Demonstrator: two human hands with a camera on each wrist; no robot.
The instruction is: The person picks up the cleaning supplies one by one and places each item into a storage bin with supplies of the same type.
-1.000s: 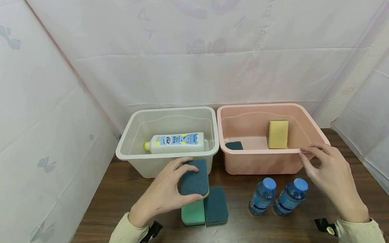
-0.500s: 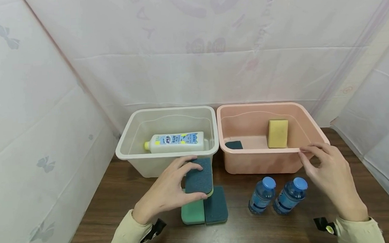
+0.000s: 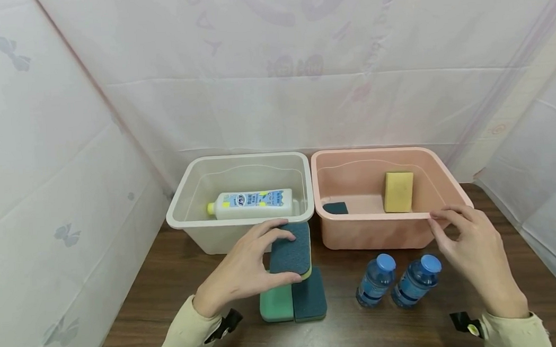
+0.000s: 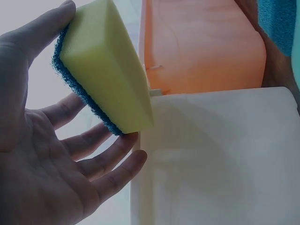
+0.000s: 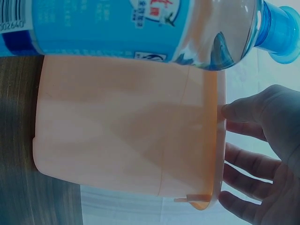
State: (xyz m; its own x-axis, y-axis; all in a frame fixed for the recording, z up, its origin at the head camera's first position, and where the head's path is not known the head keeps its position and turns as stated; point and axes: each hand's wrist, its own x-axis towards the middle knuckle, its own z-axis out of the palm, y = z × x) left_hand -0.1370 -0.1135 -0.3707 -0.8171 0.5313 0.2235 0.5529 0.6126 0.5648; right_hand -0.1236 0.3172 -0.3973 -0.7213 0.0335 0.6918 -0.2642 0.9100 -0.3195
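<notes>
My left hand (image 3: 243, 268) pinches a sponge (image 3: 289, 250) between thumb and fingertips, in front of the white bin (image 3: 243, 230). The left wrist view shows the sponge's yellow foam side (image 4: 105, 61), with a dark scouring layer toward the palm. Below it on the table lie a green sponge (image 3: 276, 303) and a dark-topped sponge (image 3: 309, 299), side by side, partly covered by the held one. At the pink bin (image 3: 372, 231), my right hand (image 3: 476, 251) pinches the front rim near its right corner, thumb on the near side. Two blue-capped water bottles (image 3: 375, 281) (image 3: 416, 282) stand just left of that hand.
Inside the white bin lies a white bottle (image 3: 253, 204) with a yellow cap. The pink bin holds an upright yellow sponge (image 3: 398, 191) and a dark sponge (image 3: 335, 208). White sheeting (image 3: 274, 110) hangs behind and beside the brown table (image 3: 170, 286).
My left hand has shifted a little to the right with the sponge, now more over the dark-topped one. The right hand has stayed at the pink bin's rim.
</notes>
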